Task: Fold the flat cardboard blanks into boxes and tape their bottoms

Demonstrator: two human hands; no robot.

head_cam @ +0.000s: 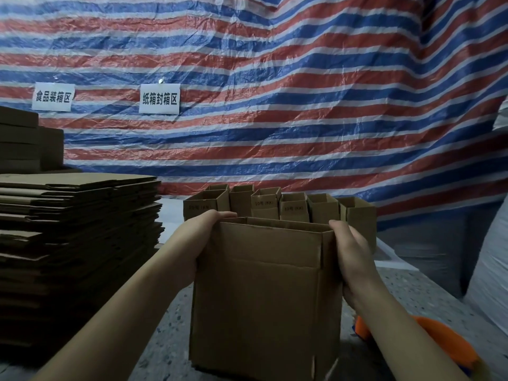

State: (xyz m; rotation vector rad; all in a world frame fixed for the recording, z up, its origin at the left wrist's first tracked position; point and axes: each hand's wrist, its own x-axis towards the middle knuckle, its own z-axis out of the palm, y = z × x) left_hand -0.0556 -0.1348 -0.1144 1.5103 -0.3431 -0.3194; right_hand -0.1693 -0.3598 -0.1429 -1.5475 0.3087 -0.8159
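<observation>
Holding an opened cardboard box [264,295] upright between them, both hands grip its upper sides. The left hand [203,237] wraps the box's left top corner, with fingertips curled over the rim. The right hand [350,251] clasps the box's right edge, its thumb lying along the top corner and its fingers behind the side panel, out of sight. The box's top flaps stand up and its mouth is open; its lower edge sits low over the speckled counter [406,292], though whether it touches the surface cannot be told.

Just behind the box stands a row of smaller folded boxes [277,204], all open at the top, some printed with a size mark. Left of the box rises a tall stack of flat cardboard blanks [77,232], and beyond that stack, farther left, are more stacked cartons [24,141]. To the right of the box, near the right forearm, lies an orange object [442,339], partly hidden. A red, white and blue striped tarp [275,78] hangs behind everything, carrying two white paper signs [159,102] with Chinese characters above the stack of blanks.
</observation>
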